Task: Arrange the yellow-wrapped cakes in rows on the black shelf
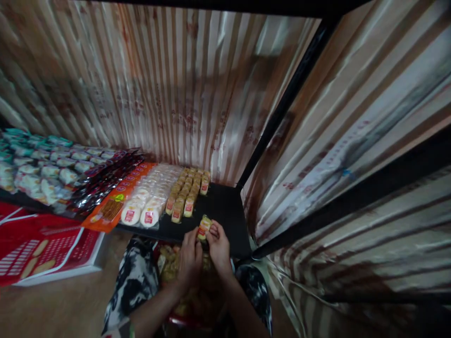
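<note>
Head view: below the fingers, a red tub (186,323) is sitting between the person's patterned trouser legs (136,274), holding many yellowish wrapped pieces (169,257). Far to the left of the fingers, a red-and-white box (93,256) is resting low. The left hand (190,256) and the right hand (219,244) are working close together, their fingers narrowly pinching one small yellow packet (204,227) from either side, by the front edge of the black shelf (227,211). Beyond and left of the fingers, rows of similar packets (186,190) are standing on that shelf, while round white packs (148,216), an orange pack (136,173) and dark shiny packs (100,183) are lying farther left. The forearms (165,300) are hiding much of the tub, dimness is obscuring its contents, and the frame is cutting off the leftmost teal packs (16,141).
</note>
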A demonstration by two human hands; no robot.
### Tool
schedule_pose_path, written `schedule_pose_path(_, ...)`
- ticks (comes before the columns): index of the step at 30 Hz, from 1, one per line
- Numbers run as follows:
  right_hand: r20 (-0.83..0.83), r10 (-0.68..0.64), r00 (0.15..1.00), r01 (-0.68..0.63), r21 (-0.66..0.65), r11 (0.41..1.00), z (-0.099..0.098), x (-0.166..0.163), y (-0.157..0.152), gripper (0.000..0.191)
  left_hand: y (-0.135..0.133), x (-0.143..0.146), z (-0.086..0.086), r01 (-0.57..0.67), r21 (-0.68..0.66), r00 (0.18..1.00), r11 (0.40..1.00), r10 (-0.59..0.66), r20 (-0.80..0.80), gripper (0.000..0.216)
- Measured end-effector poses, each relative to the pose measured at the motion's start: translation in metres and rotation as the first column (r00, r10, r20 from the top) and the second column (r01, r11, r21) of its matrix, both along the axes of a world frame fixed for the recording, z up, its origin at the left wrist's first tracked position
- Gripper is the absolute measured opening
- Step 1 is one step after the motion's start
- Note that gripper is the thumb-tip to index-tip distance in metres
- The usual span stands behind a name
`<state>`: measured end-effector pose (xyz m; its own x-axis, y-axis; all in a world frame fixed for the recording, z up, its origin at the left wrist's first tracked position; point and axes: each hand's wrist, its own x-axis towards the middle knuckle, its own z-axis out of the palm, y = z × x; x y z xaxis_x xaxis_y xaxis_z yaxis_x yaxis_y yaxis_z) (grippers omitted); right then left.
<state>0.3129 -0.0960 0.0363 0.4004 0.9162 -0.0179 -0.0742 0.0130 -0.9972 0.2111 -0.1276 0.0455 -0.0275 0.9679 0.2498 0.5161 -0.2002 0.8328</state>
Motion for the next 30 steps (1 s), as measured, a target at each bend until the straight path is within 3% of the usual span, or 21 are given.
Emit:
schedule_pose_path(7,0.111,-0.027,0.993,0.024,0.031,0.999,-0.004,0.015,0.056,0.043,0.051,0.032,-0.012,-0.014,-0.068,0.978,0.998,0.028,0.206,0.040)
schedule_pose_path(15,0.295,-0.037,0.955,0.027,0.036,0.999,-0.017,0.024,0.109,0.043,0.101,0.053,-0.020,-0.026,-0.076,0.972,0.997,0.043,0.230,0.042)
schedule_pose_path(24,0.369,-0.016,0.929,-0.019,0.091,0.996,-0.016,0.023,0.156,0.041,0.138,0.059,-0.009,-0.036,-0.162,0.962,0.986,0.077,0.260,0.045)
schedule_pose_path(30,0.464,-0.014,0.886,-0.037,0.101,0.994,-0.023,0.022,0.168,0.043,0.150,0.058,-0.010,-0.047,-0.193,0.960,0.980,0.097,0.263,0.046)
